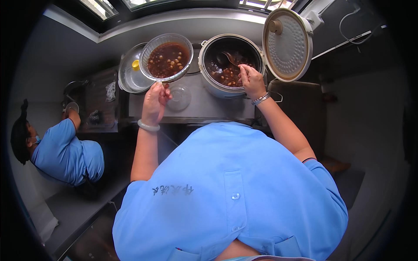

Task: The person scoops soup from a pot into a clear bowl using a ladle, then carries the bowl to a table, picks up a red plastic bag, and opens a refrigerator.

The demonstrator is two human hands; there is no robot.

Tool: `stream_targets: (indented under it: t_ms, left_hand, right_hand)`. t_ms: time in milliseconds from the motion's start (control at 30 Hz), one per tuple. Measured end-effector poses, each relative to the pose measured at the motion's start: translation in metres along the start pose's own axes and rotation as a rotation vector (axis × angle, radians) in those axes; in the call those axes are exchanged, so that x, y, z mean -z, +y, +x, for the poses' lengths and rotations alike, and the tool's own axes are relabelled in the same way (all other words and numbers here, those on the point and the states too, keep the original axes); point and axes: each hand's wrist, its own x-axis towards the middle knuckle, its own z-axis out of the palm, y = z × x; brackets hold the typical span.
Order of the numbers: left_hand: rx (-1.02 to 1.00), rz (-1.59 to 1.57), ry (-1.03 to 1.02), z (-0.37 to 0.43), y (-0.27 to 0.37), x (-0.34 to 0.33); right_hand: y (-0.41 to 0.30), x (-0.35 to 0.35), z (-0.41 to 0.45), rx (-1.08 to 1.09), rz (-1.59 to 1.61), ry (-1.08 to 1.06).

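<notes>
With its fingers at the near rim, my left hand [156,101] holds up a ribbed clear bowl [143,62] of reddish-brown soup with beans and pale round pieces. My right hand [251,81] grips a metal spoon [231,58] whose bowl end is inside a rice cooker [205,71]. Dark liquid with beans and pale pieces fills part of the cooker's pot. The cooker's hinged lid [287,45] stands open on the right. Beneath and left of the clear bowl lies a round glass lid or dish [130,78] with a yellow knob or cap [135,65].
A clear round lid or dish [179,98] lies on the counter [228,109] near my left hand. Along the far side runs a windowed wall. At left, a person in a blue shirt [68,150] works at a sink [98,125]. A dark chair or cabinet stands right of the counter.
</notes>
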Motion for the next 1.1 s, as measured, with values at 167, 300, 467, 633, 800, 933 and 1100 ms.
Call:
stream_targets:
  t_ms: [167,300,467,633,800,933,1100]
  left_hand:
    - [-0.054,-0.07,-0.061,-0.006,0.002,0.012]
    - [-0.023,-0.057,-0.013,-0.008,0.007,0.003]
    - [-0.004,0.007,0.035,-0.011,0.01,0.003]
    - [-0.006,-0.025,0.02,-0.012,0.01,0.007]
    - [-0.008,0.001,0.018,-0.011,0.01,0.003]
    - [-0.01,-0.027,-0.025,-0.012,0.006,0.009]
    - [0.022,-0.055,-0.05,-0.011,-0.004,0.017]
  right_hand:
    - [0.021,-0.008,0.01,0.137,-0.142,-0.011]
    - [0.036,-0.023,0.018,-0.42,0.328,-0.05]
    - [0.042,-0.022,0.023,-0.773,0.811,0.063]
    - [0.033,-0.009,0.016,-0.913,1.015,0.195]
    - [0.024,0.002,0.007,-0.917,1.068,0.243]
    - [0.014,0.009,0.0,-0.885,1.101,0.248]
    - [0.0,0.021,-0.007,-0.846,1.089,0.279]
